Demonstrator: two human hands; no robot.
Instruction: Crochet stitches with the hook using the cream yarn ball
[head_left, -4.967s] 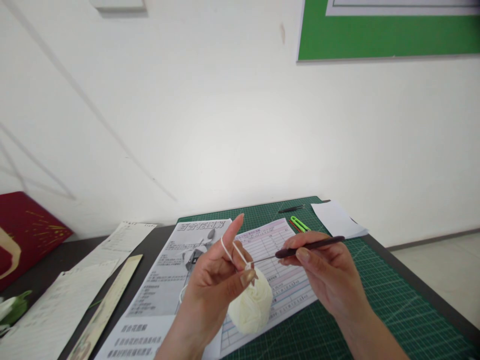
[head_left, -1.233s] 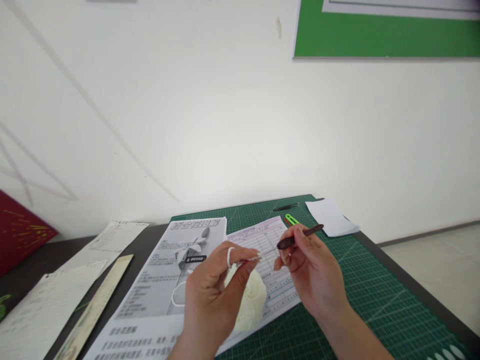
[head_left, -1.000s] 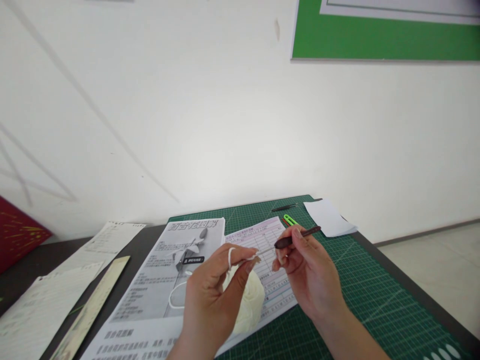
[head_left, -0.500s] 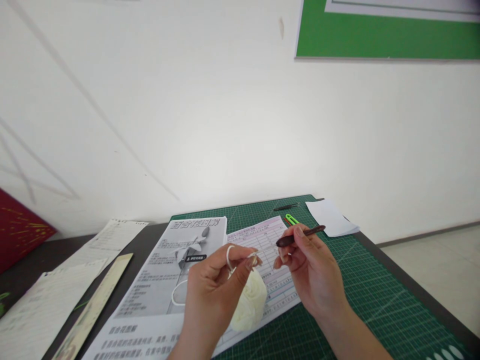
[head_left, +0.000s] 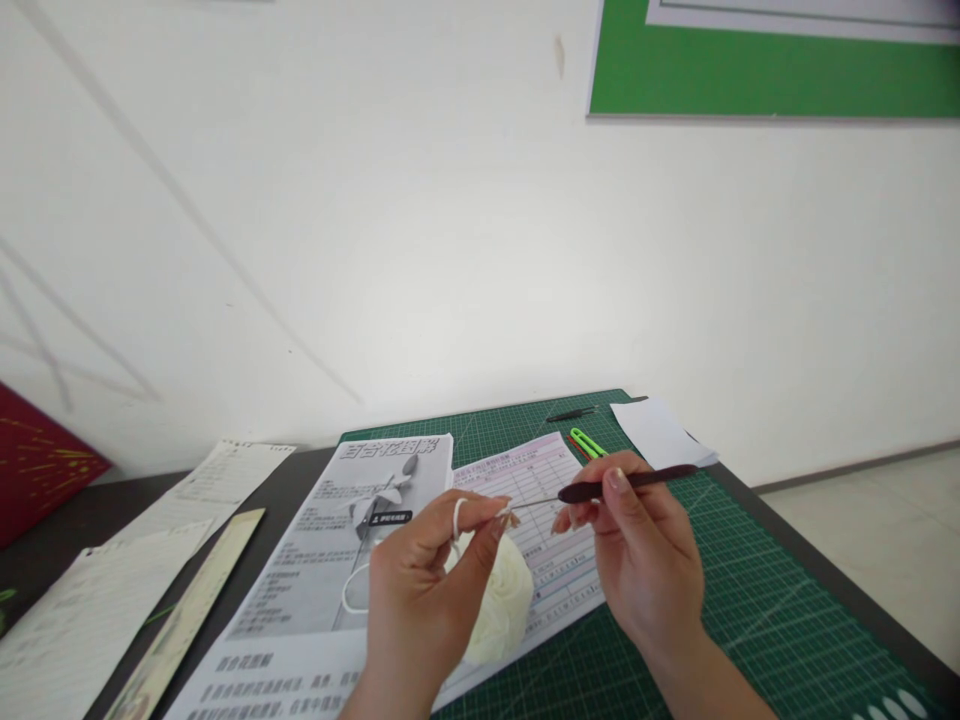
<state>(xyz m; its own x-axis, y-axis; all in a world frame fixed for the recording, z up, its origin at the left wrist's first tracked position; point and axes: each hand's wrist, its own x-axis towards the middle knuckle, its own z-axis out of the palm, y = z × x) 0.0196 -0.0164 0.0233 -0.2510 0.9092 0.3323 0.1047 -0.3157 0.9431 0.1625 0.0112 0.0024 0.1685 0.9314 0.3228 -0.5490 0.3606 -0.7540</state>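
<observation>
Between thumb and fingertips, my left hand [head_left: 429, 580] pinches a small bit of white yarn [head_left: 456, 520], whose strand also loops round the index finger. A crochet hook [head_left: 626, 484] with a dark brown handle rests in the closed grip of my right hand [head_left: 651, 555]. Its thin metal shaft points left and reaches the yarn at my left fingertips; whether its tip sits inside a loop I cannot tell. Below and partly behind my left hand lies a ball of cream yarn [head_left: 504, 605], on a form sheet [head_left: 551, 590].
A printed flower pattern [head_left: 315, 560] lies left on the green cutting mat [head_left: 750, 600]. Beyond my right hand are a green stitch marker [head_left: 587, 443], black tweezers [head_left: 572, 414] and white paper [head_left: 660, 432]. Handwritten sheets [head_left: 112, 600] and a ruler [head_left: 191, 610] lie far left.
My right hand has moved slightly right and levelled the crochet hook, so its metal shaft now shows and meets the yarn. My left hand stays almost in place, still pinching the yarn.
</observation>
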